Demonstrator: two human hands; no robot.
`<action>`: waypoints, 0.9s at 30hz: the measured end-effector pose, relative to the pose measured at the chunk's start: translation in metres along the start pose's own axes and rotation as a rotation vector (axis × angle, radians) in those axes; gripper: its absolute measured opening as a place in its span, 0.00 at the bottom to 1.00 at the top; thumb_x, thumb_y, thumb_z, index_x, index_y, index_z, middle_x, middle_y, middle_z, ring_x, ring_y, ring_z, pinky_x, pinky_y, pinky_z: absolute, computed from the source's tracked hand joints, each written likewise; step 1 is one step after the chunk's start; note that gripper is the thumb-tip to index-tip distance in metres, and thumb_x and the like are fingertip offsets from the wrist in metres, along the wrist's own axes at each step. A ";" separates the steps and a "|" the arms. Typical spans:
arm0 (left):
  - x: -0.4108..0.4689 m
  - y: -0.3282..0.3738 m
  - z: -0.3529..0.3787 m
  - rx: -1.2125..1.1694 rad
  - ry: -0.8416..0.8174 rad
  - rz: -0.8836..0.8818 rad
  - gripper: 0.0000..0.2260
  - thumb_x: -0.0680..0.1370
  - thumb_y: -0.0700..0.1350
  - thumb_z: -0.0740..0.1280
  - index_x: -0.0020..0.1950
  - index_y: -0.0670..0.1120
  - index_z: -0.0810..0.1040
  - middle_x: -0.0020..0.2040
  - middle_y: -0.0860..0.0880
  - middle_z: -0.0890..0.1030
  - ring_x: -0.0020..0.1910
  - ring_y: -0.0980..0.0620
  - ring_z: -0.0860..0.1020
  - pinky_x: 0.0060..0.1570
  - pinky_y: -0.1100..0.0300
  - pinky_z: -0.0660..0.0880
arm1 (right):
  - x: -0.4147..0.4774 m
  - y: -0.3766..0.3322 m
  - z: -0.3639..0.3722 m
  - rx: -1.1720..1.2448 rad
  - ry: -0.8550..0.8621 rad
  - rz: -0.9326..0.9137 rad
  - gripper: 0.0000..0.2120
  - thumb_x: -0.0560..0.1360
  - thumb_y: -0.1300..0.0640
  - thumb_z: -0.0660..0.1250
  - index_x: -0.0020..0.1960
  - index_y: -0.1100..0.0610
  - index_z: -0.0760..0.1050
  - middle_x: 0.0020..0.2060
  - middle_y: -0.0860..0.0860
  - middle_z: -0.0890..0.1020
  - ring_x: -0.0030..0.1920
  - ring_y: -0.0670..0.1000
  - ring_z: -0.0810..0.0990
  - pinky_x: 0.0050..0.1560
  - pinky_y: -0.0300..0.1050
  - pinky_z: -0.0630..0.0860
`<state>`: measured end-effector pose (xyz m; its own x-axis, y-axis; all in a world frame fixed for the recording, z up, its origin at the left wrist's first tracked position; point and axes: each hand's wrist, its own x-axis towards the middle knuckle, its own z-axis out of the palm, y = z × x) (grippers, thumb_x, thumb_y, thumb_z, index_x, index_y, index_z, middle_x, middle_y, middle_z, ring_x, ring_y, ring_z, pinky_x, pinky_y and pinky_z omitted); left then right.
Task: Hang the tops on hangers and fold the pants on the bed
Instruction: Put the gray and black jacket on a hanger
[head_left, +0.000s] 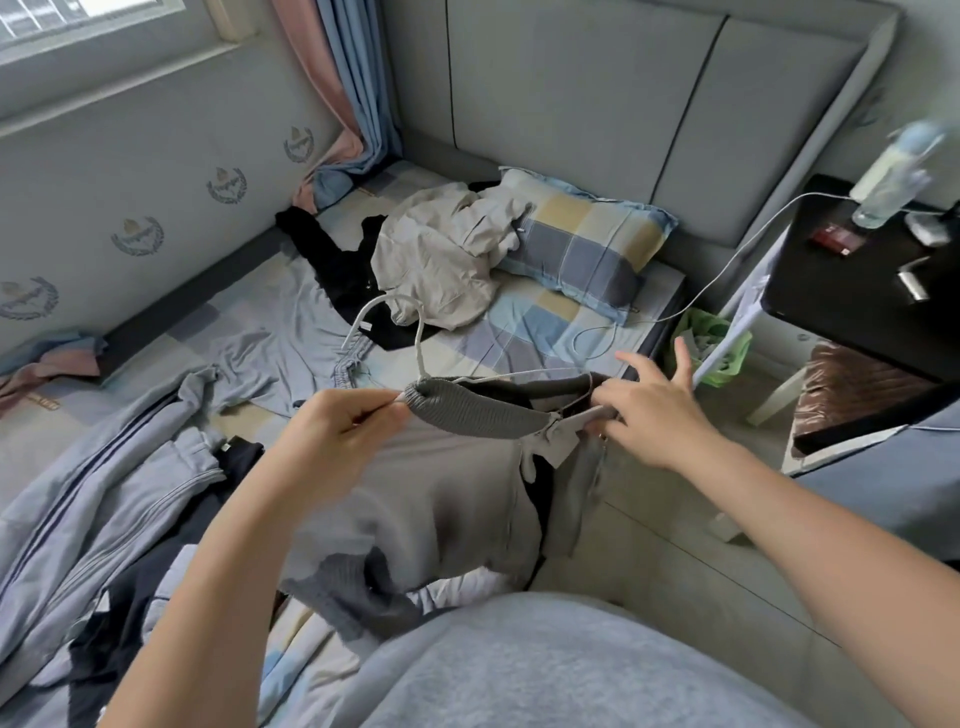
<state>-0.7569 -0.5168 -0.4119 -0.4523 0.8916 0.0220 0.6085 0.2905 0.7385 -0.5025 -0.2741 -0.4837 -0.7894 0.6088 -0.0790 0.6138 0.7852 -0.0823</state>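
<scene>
Two hands on one grey top (447, 493): left hand (337, 431) pinched the collar (478, 410) by the white hanger (418, 340); right hand (654, 415) gripped the opposite shoulder, forefinger outstretched

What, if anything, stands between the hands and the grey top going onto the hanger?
Nothing visible. The left hand pinches the grey top at its collar's left end, the right hand grips its right end, and the white hanger already sits in the neck opening.
</scene>
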 end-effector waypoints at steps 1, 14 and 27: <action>0.001 -0.001 0.000 0.023 -0.007 -0.005 0.10 0.81 0.47 0.68 0.45 0.43 0.82 0.26 0.54 0.67 0.24 0.59 0.62 0.24 0.67 0.59 | 0.002 0.004 -0.004 0.014 0.002 0.015 0.07 0.79 0.46 0.65 0.42 0.41 0.72 0.49 0.33 0.76 0.75 0.49 0.61 0.72 0.64 0.30; 0.016 0.020 0.056 0.162 -0.022 -0.042 0.17 0.81 0.45 0.64 0.33 0.43 0.68 0.27 0.49 0.69 0.31 0.49 0.67 0.35 0.51 0.68 | -0.007 -0.065 -0.113 0.519 0.355 -0.250 0.09 0.75 0.58 0.66 0.40 0.62 0.77 0.34 0.54 0.78 0.36 0.53 0.73 0.37 0.47 0.68; 0.015 0.028 0.053 -0.257 0.317 0.226 0.13 0.82 0.47 0.65 0.38 0.46 0.73 0.28 0.48 0.67 0.28 0.52 0.63 0.28 0.55 0.63 | -0.033 -0.079 -0.123 0.617 0.046 -0.419 0.07 0.77 0.58 0.70 0.54 0.52 0.79 0.65 0.44 0.75 0.67 0.41 0.70 0.68 0.37 0.62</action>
<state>-0.7118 -0.4770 -0.4265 -0.5283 0.7611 0.3763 0.5511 -0.0298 0.8339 -0.5265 -0.3416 -0.3523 -0.9501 0.2870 0.1218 0.1458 0.7543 -0.6402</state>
